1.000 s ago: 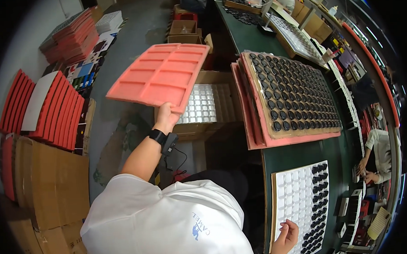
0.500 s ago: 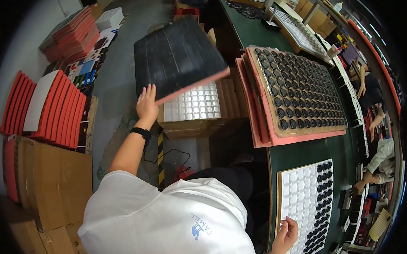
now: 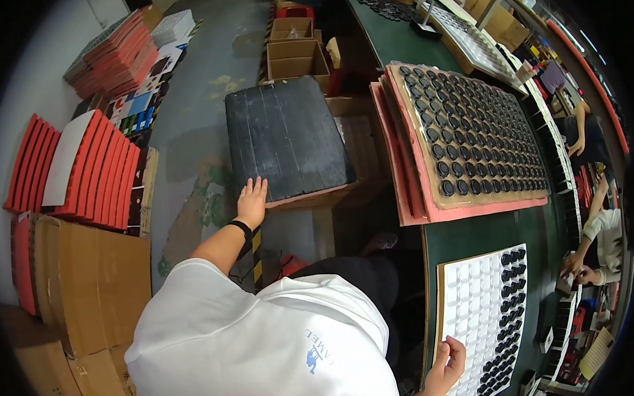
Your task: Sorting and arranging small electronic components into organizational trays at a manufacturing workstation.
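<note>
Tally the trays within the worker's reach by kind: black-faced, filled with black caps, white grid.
Black-faced tray under the left hand: 1
Tray filled with black caps on the red stack: 1
White grid tray, partly filled, at the right hand: 1
Total: 3

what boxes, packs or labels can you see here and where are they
Open cardboard boxes: top centre on the floor, brown, rectangular.
Flat cardboard sheets: lower left, brown, stacked leaning.
Colourful printed packs: floor at upper left, small, blue, white and dark.
Black-topped tray: on a box, left hand at its corner.
</note>
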`<action>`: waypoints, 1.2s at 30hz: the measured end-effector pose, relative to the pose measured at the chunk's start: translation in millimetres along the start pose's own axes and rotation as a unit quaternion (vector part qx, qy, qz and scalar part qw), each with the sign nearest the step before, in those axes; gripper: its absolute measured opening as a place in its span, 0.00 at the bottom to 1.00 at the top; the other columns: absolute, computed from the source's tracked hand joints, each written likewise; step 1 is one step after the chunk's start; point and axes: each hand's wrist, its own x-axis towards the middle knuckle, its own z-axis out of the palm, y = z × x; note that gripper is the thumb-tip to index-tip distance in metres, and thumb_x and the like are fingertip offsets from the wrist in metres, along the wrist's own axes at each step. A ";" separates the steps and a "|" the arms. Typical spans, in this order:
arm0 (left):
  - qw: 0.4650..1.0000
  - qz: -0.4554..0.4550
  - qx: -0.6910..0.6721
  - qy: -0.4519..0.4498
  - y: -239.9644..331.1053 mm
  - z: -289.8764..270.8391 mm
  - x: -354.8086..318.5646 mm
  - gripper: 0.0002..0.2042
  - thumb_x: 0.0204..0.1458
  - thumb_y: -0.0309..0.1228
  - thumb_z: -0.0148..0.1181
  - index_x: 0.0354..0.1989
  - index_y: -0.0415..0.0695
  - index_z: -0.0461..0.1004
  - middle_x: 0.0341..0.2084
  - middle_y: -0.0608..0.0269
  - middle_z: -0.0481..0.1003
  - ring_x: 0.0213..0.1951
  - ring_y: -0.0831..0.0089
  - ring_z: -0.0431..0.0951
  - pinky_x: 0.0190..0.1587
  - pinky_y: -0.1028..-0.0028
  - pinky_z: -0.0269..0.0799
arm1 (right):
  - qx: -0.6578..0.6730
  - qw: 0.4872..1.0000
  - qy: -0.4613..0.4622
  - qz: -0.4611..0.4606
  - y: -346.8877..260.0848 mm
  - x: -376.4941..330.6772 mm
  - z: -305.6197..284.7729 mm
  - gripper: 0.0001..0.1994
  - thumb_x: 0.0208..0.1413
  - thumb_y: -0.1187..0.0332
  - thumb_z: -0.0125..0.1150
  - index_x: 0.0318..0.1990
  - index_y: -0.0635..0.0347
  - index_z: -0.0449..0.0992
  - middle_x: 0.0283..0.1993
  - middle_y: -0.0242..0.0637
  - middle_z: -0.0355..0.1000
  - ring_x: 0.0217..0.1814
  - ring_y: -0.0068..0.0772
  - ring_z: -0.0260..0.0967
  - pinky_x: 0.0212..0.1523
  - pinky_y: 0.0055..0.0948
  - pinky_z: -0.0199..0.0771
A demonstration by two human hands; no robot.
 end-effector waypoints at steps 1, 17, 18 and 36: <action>1.000 -0.002 -0.003 0.001 -0.7 4.2 -2.8 0.30 0.49 0.23 0.48 0.64 0.39 0.53 0.63 0.49 0.54 0.64 0.49 0.54 0.63 0.60 0.52 | -0.004 1.000 -0.005 0.001 -1.2 1.1 0.5 0.05 0.55 0.76 0.52 0.36 0.69 0.71 0.32 0.37 0.70 0.32 0.27 0.64 0.37 0.23 0.64; 0.928 -0.236 -0.267 0.106 -5.0 22.5 0.7 0.42 0.44 0.44 0.64 0.62 0.32 0.51 0.62 0.35 0.50 0.64 0.45 0.49 0.64 0.56 0.44 | 0.017 1.000 -0.002 0.025 -4.7 2.1 4.5 0.04 0.54 0.77 0.52 0.36 0.69 0.71 0.29 0.36 0.69 0.31 0.24 0.65 0.34 0.20 0.64; 0.931 -0.223 -0.267 0.106 -9.1 32.1 5.5 0.42 0.44 0.44 0.64 0.62 0.32 0.51 0.62 0.35 0.50 0.64 0.45 0.49 0.64 0.56 0.44 | 0.020 1.000 -0.002 0.018 -6.1 3.1 5.4 0.04 0.54 0.77 0.53 0.35 0.69 0.71 0.29 0.36 0.69 0.31 0.24 0.65 0.34 0.20 0.63; 0.537 -0.399 -0.738 -0.084 -16.7 -5.3 32.3 0.22 0.49 0.46 0.62 0.48 0.46 0.69 0.39 0.60 0.74 0.42 0.62 0.74 0.36 0.63 0.73 | 0.075 0.997 0.016 0.022 2.1 0.4 8.4 0.04 0.51 0.79 0.56 0.35 0.68 0.73 0.29 0.38 0.70 0.28 0.27 0.66 0.31 0.22 0.66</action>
